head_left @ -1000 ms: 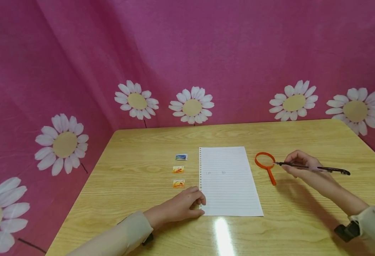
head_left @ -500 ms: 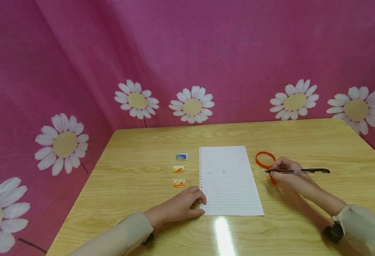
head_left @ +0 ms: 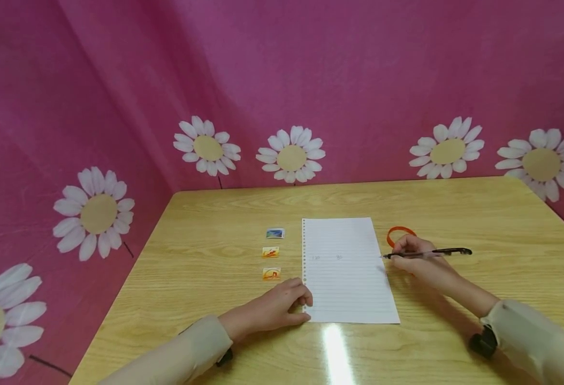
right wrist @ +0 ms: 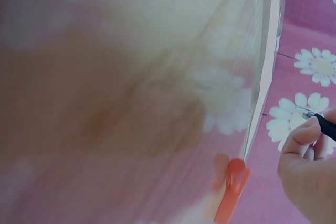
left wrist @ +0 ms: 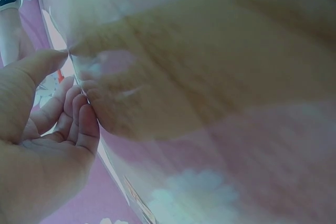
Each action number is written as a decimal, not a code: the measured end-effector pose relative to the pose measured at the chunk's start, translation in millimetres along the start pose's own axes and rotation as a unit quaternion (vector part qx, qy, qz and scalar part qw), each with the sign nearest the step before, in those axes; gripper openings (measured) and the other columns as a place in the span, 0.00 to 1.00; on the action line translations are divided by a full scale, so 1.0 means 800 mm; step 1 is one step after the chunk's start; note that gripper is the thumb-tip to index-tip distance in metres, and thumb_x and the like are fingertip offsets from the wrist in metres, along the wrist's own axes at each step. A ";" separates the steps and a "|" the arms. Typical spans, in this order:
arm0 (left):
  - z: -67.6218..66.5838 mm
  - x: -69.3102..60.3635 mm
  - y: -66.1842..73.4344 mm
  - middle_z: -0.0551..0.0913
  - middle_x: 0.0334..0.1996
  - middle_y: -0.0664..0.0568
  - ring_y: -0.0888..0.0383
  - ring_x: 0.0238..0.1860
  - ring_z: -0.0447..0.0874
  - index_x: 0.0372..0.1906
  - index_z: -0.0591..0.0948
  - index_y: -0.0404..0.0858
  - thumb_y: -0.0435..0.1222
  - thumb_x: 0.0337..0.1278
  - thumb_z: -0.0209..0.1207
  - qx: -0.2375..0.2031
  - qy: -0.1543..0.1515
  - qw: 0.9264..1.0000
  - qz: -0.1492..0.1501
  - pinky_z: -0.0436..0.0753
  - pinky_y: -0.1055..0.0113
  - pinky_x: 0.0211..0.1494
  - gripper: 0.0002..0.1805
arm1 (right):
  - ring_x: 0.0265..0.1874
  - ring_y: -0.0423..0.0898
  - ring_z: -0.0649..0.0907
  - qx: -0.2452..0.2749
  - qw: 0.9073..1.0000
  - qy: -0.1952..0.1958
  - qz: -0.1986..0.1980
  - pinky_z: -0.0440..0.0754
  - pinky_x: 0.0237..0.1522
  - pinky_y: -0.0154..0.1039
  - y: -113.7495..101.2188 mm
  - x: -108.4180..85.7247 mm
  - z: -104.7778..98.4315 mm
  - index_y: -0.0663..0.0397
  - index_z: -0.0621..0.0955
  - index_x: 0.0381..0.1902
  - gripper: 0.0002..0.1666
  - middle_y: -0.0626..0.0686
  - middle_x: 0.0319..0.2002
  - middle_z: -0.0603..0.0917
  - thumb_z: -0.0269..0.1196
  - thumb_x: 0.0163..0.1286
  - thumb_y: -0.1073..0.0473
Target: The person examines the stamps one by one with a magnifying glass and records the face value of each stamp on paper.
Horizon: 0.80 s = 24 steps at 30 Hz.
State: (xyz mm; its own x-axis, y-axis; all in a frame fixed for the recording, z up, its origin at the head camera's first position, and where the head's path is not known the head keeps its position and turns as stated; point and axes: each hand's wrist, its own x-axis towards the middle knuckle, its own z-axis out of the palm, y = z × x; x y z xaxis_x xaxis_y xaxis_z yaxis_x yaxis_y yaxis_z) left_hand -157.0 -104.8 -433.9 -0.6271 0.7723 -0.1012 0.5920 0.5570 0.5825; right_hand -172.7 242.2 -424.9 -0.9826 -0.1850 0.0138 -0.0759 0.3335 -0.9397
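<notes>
In the head view, my right hand (head_left: 419, 263) pinches a black-and-clear pen (head_left: 448, 251) by its lower part, the tip pointing left over the right edge of a lined sheet of paper (head_left: 351, 291). The right wrist view shows the same pen (right wrist: 326, 126) between thumb and fingers, its tip off the surface. My left hand (head_left: 279, 306) rests at the sheet's lower left edge, fingers loosely bent. Faint figures, "120" and "80", stand on the paper. Behind my right hand lies an orange magnifying glass (head_left: 399, 229), its handle hidden in the head view.
Left of the paper, three small stamp-like pictures lie in a column: a blue one (head_left: 275, 233), an orange-yellow one (head_left: 271, 252) and another orange-yellow one (head_left: 271, 274). The wooden table (head_left: 205, 235) ends at a pink curtain (head_left: 349, 91) with printed daisies.
My right hand has moved left with the pen, from beyond the magnifying glass to the paper's right edge, and now covers the glass's handle. My left hand stays in place.
</notes>
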 end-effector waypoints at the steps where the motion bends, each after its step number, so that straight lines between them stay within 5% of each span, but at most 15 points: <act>1: -0.001 0.000 0.000 0.74 0.39 0.55 0.67 0.40 0.69 0.43 0.79 0.41 0.38 0.62 0.63 0.000 0.000 1.000 0.000 0.73 0.77 0.48 0.09 | 0.27 0.33 0.74 -0.002 1.000 0.001 -0.002 0.74 0.28 0.29 0.000 0.002 0.002 0.65 0.72 0.36 0.07 0.38 0.28 0.76 0.61 0.65 0.69; 13: -0.001 0.000 0.001 0.75 0.40 0.55 0.67 0.41 0.70 0.44 0.79 0.41 0.38 0.62 0.63 -0.004 -0.008 1.000 -0.006 0.75 0.77 0.50 0.09 | 0.23 0.34 0.73 0.011 1.000 -0.002 0.026 0.72 0.25 0.31 -0.001 0.021 0.026 0.57 0.74 0.32 0.05 0.39 0.24 0.75 0.60 0.62 0.69; 24: -0.002 -0.003 0.001 0.75 0.40 0.55 0.67 0.43 0.72 0.44 0.79 0.42 0.38 0.63 0.63 -0.001 -0.009 1.000 -0.008 0.75 0.77 0.51 0.08 | 0.24 0.36 0.72 0.006 0.999 -0.007 0.046 0.71 0.26 0.31 0.000 0.033 0.036 0.64 0.73 0.36 0.08 0.43 0.26 0.74 0.61 0.61 0.67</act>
State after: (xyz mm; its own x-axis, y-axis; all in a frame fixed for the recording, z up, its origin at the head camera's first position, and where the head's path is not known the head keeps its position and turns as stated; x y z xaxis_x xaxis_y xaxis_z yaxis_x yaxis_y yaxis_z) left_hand -155.8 -106.2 -432.0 -0.6275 0.7684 -0.1258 0.5806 0.5695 0.5819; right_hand -193.5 211.0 -434.2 -0.9828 -0.1677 -0.0771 0.0159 0.3388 -0.9407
